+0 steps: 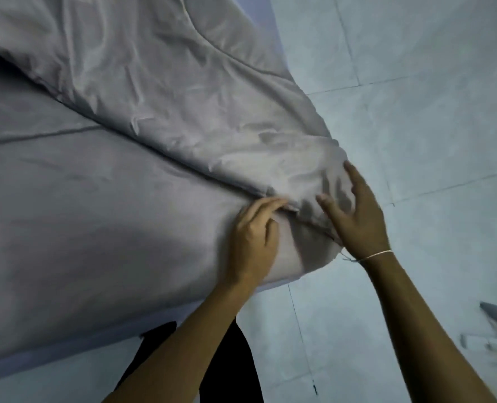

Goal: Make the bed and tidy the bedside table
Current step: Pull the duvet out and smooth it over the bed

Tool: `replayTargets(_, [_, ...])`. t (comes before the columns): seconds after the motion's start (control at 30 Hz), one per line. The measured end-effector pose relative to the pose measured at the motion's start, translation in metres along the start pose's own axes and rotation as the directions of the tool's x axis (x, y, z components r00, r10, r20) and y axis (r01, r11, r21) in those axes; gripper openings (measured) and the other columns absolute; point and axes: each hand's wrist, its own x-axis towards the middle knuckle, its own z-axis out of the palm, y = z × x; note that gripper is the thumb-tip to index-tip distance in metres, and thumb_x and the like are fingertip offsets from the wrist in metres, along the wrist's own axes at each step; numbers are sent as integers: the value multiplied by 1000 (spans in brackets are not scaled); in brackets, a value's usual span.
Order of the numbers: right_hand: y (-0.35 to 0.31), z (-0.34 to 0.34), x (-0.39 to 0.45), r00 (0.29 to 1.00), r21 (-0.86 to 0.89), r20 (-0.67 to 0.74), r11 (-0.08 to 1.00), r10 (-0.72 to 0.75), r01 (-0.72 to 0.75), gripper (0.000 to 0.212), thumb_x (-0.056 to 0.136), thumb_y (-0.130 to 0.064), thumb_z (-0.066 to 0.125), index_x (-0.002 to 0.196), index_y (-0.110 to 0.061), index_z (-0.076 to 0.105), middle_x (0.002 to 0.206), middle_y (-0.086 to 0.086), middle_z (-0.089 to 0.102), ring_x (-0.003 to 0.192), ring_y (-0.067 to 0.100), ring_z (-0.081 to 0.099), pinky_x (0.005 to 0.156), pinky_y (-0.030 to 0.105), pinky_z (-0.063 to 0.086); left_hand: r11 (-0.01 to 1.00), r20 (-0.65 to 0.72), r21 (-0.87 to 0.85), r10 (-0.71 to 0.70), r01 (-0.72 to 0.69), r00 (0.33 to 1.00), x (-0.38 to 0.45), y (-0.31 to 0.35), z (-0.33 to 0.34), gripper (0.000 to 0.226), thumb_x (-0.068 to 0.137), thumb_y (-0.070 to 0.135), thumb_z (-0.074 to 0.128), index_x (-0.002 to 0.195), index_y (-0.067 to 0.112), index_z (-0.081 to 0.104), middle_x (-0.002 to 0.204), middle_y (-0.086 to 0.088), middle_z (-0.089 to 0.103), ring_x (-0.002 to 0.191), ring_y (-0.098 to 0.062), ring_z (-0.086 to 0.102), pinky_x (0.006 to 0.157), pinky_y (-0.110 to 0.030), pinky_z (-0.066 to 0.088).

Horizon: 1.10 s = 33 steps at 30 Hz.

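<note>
Bed-making looks early: the duvet (160, 82) lies bunched. Left hand (256, 228) pinches its corner; right hand (354, 210) hovers with fingers spread. No bedside table in view.

No text, label, brand or number can be read here — the grey bedding (154, 112) and tiled floor (416, 112) bear none.

Working the blanket corner at the edge of the bed

I'm looking down at my left hand (256, 228), fingers curling onto the edge of the grey blanket (160, 82) where it is lying over the bed sheet (66, 213), while my right hand (354, 216), a thin string band (376, 255) on its wrist, is spreading open just over the corner, possibly touching it. Pale floor tiles (416, 112) are showing beyond.
</note>
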Motion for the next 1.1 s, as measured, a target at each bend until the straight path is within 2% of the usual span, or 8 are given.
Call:
replayTargets(0.1, [15,31,2,989,-205,126,973,-82,107,89,79,-60,62,151,-36,17,160,6,17,147,25,15,115,39,24,980,-238,26,-184,196,954,22,-29,-24,33,90,22,49,119,10,59,116,-5,58,106,-20,57,95,-26,44])
replayTargets(0.23, [29,59,12,981,-427,136,886,-135,181,84,82,-55,63,149,-44,14,159,16,9,135,42,32,100,52,43,756,-430,-248,-646,605,631,88,-64,-42,65,85,51,54,131,5,45,125,-9,57,113,-24,56,95,-27,44])
replayTargets(0.4, [36,73,18,959,-532,110,799,-263,280,51,85,-33,66,135,-29,52,135,16,52,98,42,57,70,47,52,626,-421,-236,-755,743,503,141,-71,-39,83,82,35,61,146,1,21,148,-15,36,133,-27,40,111,-28,30])
replayTargets(0.53, [34,45,52,934,-440,125,825,-334,354,31,87,-13,63,118,-15,64,105,17,62,84,40,61,64,39,53,724,-291,-253,-690,642,663,199,-17,-11,58,88,12,51,143,9,32,143,-6,45,126,-21,48,94,-15,34])
replayTargets(0.67, [33,-22,110,966,-342,-221,938,-134,52,36,86,-28,55,117,-15,65,111,21,63,102,41,59,85,40,47,910,186,-140,-364,392,913,279,65,18,67,90,11,51,149,10,19,144,-8,43,130,-20,43,104,-25,37])
replayTargets(0.83, [51,-71,152,898,-253,-431,944,86,-212,57,95,-25,51,148,-11,33,147,18,39,137,32,35,112,33,25,998,533,52,-50,27,845,300,94,37,76,88,19,55,151,12,14,152,-6,33,139,-17,31,107,-20,28])
replayTargets(0.97, [55,-18,110,960,-263,-279,964,-32,-44,66,93,-45,40,150,-12,28,155,16,28,144,30,23,117,29,11,877,408,453,-42,-162,912,226,13,39,61,97,26,44,150,14,16,156,-12,22,143,-28,21,115,-33,16])
replayTargets(1.1, [55,66,40,997,-287,39,957,63,-49,64,96,-56,33,152,-29,17,161,8,11,148,27,12,117,54,16,666,404,698,-62,-264,912,104,-74,25,59,97,39,37,149,16,24,156,-14,21,143,-31,21,116,-49,12])
